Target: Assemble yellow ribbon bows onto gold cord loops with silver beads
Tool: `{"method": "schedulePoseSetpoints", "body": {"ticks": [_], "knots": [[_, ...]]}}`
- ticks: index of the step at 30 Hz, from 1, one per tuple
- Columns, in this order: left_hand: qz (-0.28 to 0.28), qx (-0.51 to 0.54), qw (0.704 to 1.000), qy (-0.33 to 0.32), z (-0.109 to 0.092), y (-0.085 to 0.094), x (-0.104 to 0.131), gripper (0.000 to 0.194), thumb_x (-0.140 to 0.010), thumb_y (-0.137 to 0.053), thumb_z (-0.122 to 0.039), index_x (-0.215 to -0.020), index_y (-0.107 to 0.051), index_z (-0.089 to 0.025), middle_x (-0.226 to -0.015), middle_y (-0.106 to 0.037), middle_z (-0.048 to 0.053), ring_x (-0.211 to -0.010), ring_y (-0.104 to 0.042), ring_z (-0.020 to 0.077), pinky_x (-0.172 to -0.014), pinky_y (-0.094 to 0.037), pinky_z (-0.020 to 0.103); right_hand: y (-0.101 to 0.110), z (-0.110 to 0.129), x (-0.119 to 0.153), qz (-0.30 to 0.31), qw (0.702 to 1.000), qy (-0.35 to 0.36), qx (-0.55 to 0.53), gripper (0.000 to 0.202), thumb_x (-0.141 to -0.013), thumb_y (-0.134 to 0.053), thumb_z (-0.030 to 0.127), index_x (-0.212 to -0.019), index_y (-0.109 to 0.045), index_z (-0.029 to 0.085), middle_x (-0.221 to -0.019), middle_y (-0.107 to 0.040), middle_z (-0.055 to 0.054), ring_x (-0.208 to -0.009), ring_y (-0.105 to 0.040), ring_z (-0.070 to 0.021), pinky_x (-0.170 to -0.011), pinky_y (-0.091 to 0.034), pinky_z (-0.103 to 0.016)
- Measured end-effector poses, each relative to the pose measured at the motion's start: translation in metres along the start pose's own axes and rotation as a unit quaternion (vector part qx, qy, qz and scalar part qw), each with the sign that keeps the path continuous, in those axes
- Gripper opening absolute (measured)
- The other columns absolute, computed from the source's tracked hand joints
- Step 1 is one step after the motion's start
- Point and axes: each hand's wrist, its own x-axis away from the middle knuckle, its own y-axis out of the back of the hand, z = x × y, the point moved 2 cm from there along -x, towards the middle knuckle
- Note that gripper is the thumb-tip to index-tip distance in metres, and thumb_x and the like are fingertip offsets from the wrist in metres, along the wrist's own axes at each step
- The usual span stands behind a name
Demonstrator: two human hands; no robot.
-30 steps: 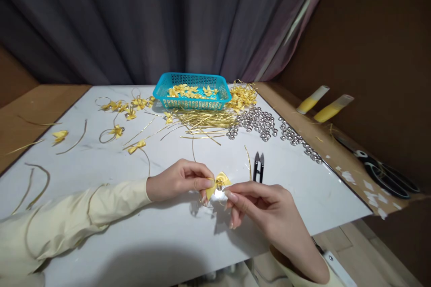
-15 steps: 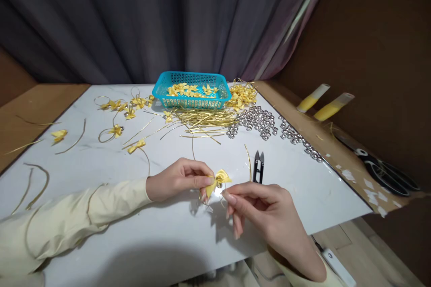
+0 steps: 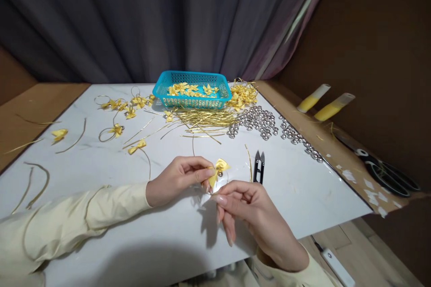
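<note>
Between the thumb and fingers of my left hand (image 3: 183,178) is a yellow ribbon bow (image 3: 220,167) with a small silver bell at its middle. Just below and right of the bow, my right hand (image 3: 247,208) pinches a thin gold cord close to my left fingertips. Small black snips (image 3: 258,167) lie points up behind my right hand, beside a short gold cord (image 3: 248,157). Left of my hands, another bow (image 3: 137,146) rests on the white table (image 3: 303,197) with a cord trailing from it.
A blue basket (image 3: 191,104) holds yellow bows at the back. Before it lie gold cords (image 3: 205,118), with silver bells (image 3: 257,121) to the right and a bow pile (image 3: 243,94) behind them. Large scissors (image 3: 380,168) and two yellow-filled tubes (image 3: 335,106) are at right.
My right hand has moved left, bringing the pinched cord closer to my left fingertips. The bow has risen and tilted slightly, and its bell shows more clearly.
</note>
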Motion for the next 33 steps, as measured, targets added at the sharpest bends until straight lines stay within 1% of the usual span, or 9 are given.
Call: {"method": "schedulePoseSetpoints", "body": {"ticks": [3,5,10,16,21,25,29,31,33], "knots": [[0.001,0.008,1.0,0.005,0.001,0.002,-0.001,0.015,-0.08,-0.062,-0.027,-0.078,-0.064,-0.012,-0.06,-0.063,0.0,-0.058,-0.055,0.0092,-0.06,-0.042,0.021,0.002,0.009,0.004,-0.06,0.997,0.05,0.028,0.018,-0.075,-0.067,0.029,-0.074,-0.064,0.011,-0.057,-0.065,-0.002,-0.038,-0.056,-0.0082,-0.042,-0.046,-0.019],[0.01,0.019,1.0,0.014,0.001,0.002,-0.002,0.016,-0.079,-0.063,-0.028,-0.077,-0.064,-0.012,-0.059,-0.062,0.0,-0.056,-0.056,0.0095,-0.059,-0.043,0.022,0.003,0.016,0.007,-0.08,0.993,0.068,0.05,0.017,-0.074,-0.068,0.029,-0.074,-0.065,0.012,-0.058,-0.065,-0.002,-0.041,-0.058,-0.009,-0.044,-0.048,-0.02],[0.057,0.035,0.998,0.024,0.0,-0.001,0.001,0.017,-0.08,-0.063,-0.028,-0.078,-0.064,-0.011,-0.061,-0.064,0.002,-0.056,-0.057,0.0105,-0.057,-0.044,0.022,0.006,0.024,0.01,-0.085,0.99,0.072,0.09,0.017,-0.072,-0.07,0.029,-0.078,-0.067,0.014,-0.061,-0.067,-0.003,-0.046,-0.061,-0.0109,-0.048,-0.051,-0.021],[0.054,0.031,0.998,0.024,-0.002,-0.001,0.0,0.018,-0.079,-0.063,-0.028,-0.076,-0.064,-0.011,-0.059,-0.063,0.001,-0.055,-0.057,0.0103,-0.058,-0.044,0.023,0.007,0.022,0.011,-0.09,0.983,0.101,0.12,0.016,-0.074,-0.068,0.03,-0.077,-0.067,0.014,-0.057,-0.066,-0.003,-0.044,-0.06,-0.0114,-0.046,-0.05,-0.021],[0.055,0.024,0.998,0.026,-0.001,-0.001,-0.001,0.019,-0.079,-0.063,-0.029,-0.075,-0.063,-0.011,-0.059,-0.062,0.002,-0.055,-0.056,0.01,-0.058,-0.044,0.022,0.006,0.025,0.016,-0.122,0.976,0.104,0.15,0.016,-0.074,-0.067,0.031,-0.075,-0.067,0.015,-0.056,-0.063,-0.001,-0.041,-0.056,-0.0102,-0.045,-0.047,-0.022],[0.02,-0.013,1.0,0.017,-0.001,0.001,-0.001,0.02,-0.079,-0.062,-0.03,-0.075,-0.062,-0.011,-0.06,-0.061,0.001,-0.057,-0.055,0.0102,-0.059,-0.044,0.022,0.006,0.024,0.015,-0.092,0.983,0.066,0.144,0.018,-0.073,-0.068,0.032,-0.075,-0.066,0.014,-0.056,-0.063,-0.001,-0.04,-0.055,-0.0092,-0.046,-0.046,-0.022],[-0.058,-0.083,0.995,-0.019,-0.003,0.002,-0.003,0.02,-0.08,-0.06,-0.031,-0.076,-0.063,-0.012,-0.064,-0.061,0.002,-0.063,-0.055,0.0116,-0.062,-0.044,0.023,0.005,0.014,0.007,-0.033,0.998,0.009,0.057,0.022,-0.073,-0.068,0.033,-0.081,-0.062,0.013,-0.061,-0.065,-0.002,-0.04,-0.056,-0.009,-0.045,-0.047,-0.021],[-0.088,-0.103,0.99,-0.03,-0.004,0.003,-0.003,0.021,-0.08,-0.06,-0.033,-0.076,-0.063,-0.012,-0.063,-0.061,0.001,-0.063,-0.055,0.0119,-0.062,-0.044,0.023,0.006,0.008,0.003,-0.042,0.999,0.003,0.004,0.025,-0.073,-0.068,0.033,-0.087,-0.059,0.014,-0.062,-0.066,-0.001,-0.041,-0.057,-0.0091,-0.045,-0.046,-0.021],[-0.101,-0.109,0.988,-0.041,-0.005,0.003,-0.004,0.022,-0.079,-0.061,-0.034,-0.075,-0.064,-0.012,-0.062,-0.061,0.001,-0.061,-0.054,0.0116,-0.061,-0.043,0.023,0.008,0.005,0.001,-0.065,0.997,0.009,-0.031,0.026,-0.074,-0.068,0.031,-0.089,-0.056,0.015,-0.063,-0.066,-0.002,-0.044,-0.057,-0.0089,-0.047,-0.047,-0.02]]}}
